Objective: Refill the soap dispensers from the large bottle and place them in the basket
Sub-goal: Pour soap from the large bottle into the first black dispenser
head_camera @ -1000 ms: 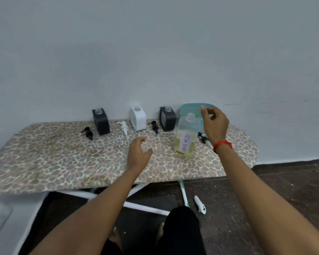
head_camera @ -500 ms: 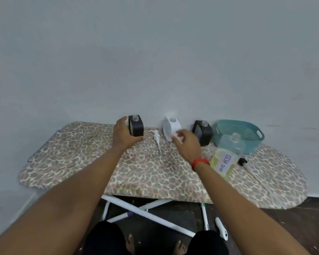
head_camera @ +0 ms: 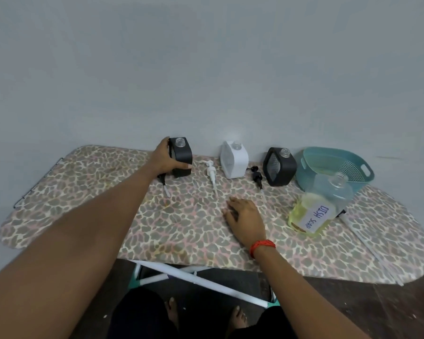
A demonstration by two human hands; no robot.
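Three uncapped soap dispensers stand along the wall on a leopard-print ironing board (head_camera: 88, 211): a black one (head_camera: 182, 157) on the left, a white one (head_camera: 235, 160) in the middle, another black one (head_camera: 279, 167) on the right. My left hand (head_camera: 165, 159) grips the left black dispenser, thumb across its front. My right hand (head_camera: 245, 216) rests flat on the board, holding nothing. The large clear bottle (head_camera: 321, 206), labelled DISH SOAP and holding yellow liquid, stands uncapped at the right. A teal basket (head_camera: 328, 157) sits behind it.
Loose pump heads lie on the board: a white one (head_camera: 211, 173), a black one (head_camera: 257, 178) and one (head_camera: 164, 185) partly under my left hand. A long pump tube (head_camera: 357, 231) lies right of the bottle. The board's white legs (head_camera: 198, 280) and my feet show below.
My left hand has closed around the left black dispenser. My right hand dropped from near the white dispenser to lie flat on the board. The view shifted left.
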